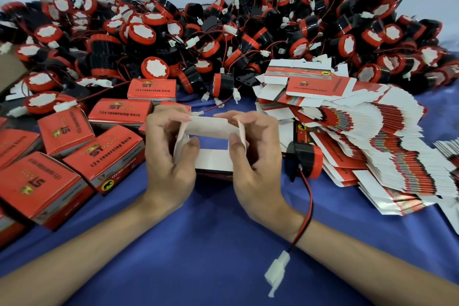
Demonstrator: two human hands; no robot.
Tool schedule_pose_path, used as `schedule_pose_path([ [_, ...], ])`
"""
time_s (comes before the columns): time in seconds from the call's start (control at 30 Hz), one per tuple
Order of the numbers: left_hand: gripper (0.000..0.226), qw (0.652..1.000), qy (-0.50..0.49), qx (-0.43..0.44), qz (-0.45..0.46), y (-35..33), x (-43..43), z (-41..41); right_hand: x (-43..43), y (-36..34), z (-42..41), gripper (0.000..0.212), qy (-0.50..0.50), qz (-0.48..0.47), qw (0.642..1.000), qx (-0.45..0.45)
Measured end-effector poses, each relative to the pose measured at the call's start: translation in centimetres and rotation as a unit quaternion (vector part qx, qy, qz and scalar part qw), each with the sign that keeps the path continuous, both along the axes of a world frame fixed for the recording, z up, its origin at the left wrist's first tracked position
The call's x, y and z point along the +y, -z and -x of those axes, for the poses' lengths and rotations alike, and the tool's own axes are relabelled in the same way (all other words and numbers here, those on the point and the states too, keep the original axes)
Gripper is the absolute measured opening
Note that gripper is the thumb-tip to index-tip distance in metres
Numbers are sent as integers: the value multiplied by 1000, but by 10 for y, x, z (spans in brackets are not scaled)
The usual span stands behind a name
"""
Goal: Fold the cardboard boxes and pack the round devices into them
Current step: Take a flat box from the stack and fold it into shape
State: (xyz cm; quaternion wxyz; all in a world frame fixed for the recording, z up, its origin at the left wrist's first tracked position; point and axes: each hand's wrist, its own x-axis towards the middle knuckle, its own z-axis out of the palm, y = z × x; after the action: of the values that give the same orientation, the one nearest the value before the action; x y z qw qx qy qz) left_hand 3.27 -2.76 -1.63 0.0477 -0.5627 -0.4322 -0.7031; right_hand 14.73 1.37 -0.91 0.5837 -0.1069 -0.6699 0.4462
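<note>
Smooth blue cloth (218, 243); left hand (169, 156) and right hand (258, 159) pinch opposite flaps of a rectangular white-lined cardboard box (208, 124)

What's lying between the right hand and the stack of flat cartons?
Head view: one loose round device lies on the blue cloth between the right hand and the flat cartons; its red-and-black wire crosses that wrist.
</note>
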Motion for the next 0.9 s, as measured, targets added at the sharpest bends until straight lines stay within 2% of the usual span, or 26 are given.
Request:
schedule_pose_path([
  [0.1,50,1000,-2,6,-6,1,1,-1,2,-3,1,48,-1,20,999,35],
  [0.27,58,1000,24,-10,-9,-3,1,-2,2,-4,-5,16,-8,-101,995,9],
  [0.43,58,999,-20,-46,-11,-3,1,0,4,-2,-10,35,11,-130,989,-71],
  [0.57,43,996,-65,-66,4,0,2,1,3,-3,-2,30,-3,10,998,-67],
  [0.67,5,998,-53,-21,27,3,2,2,5,-8,-2,45,-56,107,991,-61],
  [0.77,42,998,-30,-5,57,3,1,3,8,-8,-3,53,-82,155,982,-74],
  [0.8,43,998,-24,0,64,2,1,3,9,-8,-2,51,-90,167,979,-72],
  [0.9,17,994,14,-36,98,3,3,5,9,-11,0,46,-118,203,970,-69],
])
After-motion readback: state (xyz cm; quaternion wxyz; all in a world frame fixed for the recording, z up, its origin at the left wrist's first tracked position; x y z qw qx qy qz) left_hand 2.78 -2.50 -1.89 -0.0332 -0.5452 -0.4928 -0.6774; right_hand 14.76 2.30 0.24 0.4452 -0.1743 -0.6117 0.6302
